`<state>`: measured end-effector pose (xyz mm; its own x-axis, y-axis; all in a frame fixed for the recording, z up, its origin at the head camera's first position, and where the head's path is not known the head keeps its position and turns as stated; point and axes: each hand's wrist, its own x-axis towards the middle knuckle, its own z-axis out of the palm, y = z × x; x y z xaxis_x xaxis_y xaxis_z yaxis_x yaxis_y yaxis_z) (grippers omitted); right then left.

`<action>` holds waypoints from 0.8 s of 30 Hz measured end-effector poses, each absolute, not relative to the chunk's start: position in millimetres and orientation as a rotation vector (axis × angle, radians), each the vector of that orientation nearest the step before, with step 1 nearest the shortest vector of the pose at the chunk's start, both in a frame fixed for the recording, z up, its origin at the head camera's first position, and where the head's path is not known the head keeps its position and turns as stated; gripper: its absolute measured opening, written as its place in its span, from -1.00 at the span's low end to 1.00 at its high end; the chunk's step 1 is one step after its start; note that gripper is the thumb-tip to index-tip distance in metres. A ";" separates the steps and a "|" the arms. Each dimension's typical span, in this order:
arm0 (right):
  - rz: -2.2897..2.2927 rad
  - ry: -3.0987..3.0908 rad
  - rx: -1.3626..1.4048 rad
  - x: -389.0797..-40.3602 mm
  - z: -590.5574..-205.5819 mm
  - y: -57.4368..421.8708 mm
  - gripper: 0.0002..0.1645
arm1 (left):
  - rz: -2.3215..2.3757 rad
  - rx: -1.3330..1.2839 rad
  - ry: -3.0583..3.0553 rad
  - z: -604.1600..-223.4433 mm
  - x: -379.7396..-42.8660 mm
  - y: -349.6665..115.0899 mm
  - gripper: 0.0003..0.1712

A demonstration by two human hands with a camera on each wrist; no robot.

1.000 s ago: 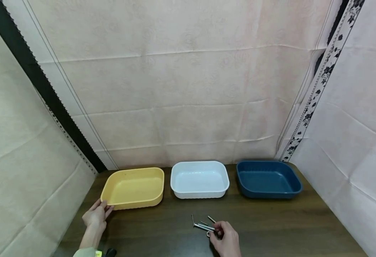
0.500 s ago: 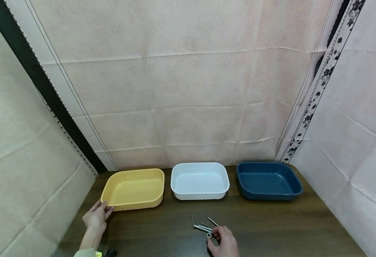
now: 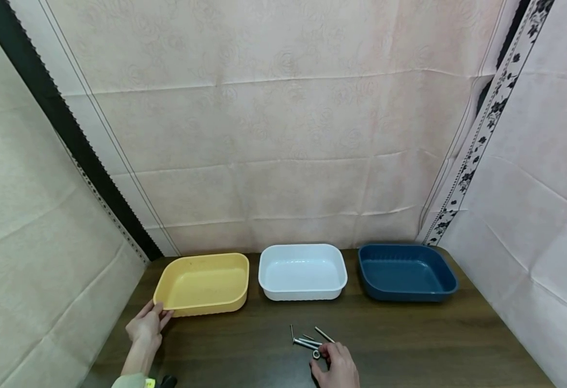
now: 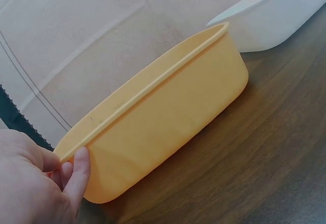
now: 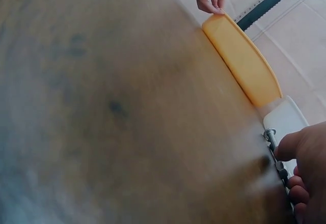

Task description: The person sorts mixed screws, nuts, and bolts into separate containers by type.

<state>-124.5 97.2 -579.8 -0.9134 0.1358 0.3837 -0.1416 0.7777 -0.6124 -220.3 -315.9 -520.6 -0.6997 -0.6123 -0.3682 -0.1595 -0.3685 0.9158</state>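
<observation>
At the far left of the table my left hand [image 3: 144, 327] pinches the near left corner of a yellow tray [image 4: 168, 112], thumb and fingers on its rim. My right hand [image 3: 337, 366] is low over a small pile of metal hardware, with fingers curled. Its thumb and fingertips lie either side of a small nut-like ring [image 3: 316, 354]; I cannot tell whether they grip it. A silver bolt [image 3: 305, 344] lies just left of those fingertips, and its head shows above the thumb in the right wrist view. A thin screw [image 3: 292, 332] and a metal rod [image 3: 324, 334] are close by.
A white tray [image 3: 302, 295] stands in the middle of the back row, and a dark blue tray [image 3: 408, 296] to its right. Pale cloth walls [image 3: 273, 129] enclose the brown wooden table [image 3: 424, 345] at the back and both sides.
My right hand has drawn slightly down and left, so the ring and more of the rod show beside its fingers. The left hand and the trays have not moved.
</observation>
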 end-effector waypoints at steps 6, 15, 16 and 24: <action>0.868 -2.542 0.031 -126.6 -585.2 97.2 -0.59 | -2.148 1.016 -1.554 -520.2 -219.9 -315.7 -0.39; 0.862 -2.532 0.040 -128.0 -585.0 94.7 -0.61 | -2.138 1.019 -1.554 -519.6 -219.1 -315.2 -0.39; 0.859 -2.535 0.033 -128.4 -584.7 94.4 -0.61 | -2.137 1.019 -1.554 -519.3 -219.2 -315.0 -0.39; 0.822 -2.523 0.021 -130.2 -583.9 92.2 -0.64 | -2.141 1.012 -1.547 -519.6 -219.4 -315.1 -0.39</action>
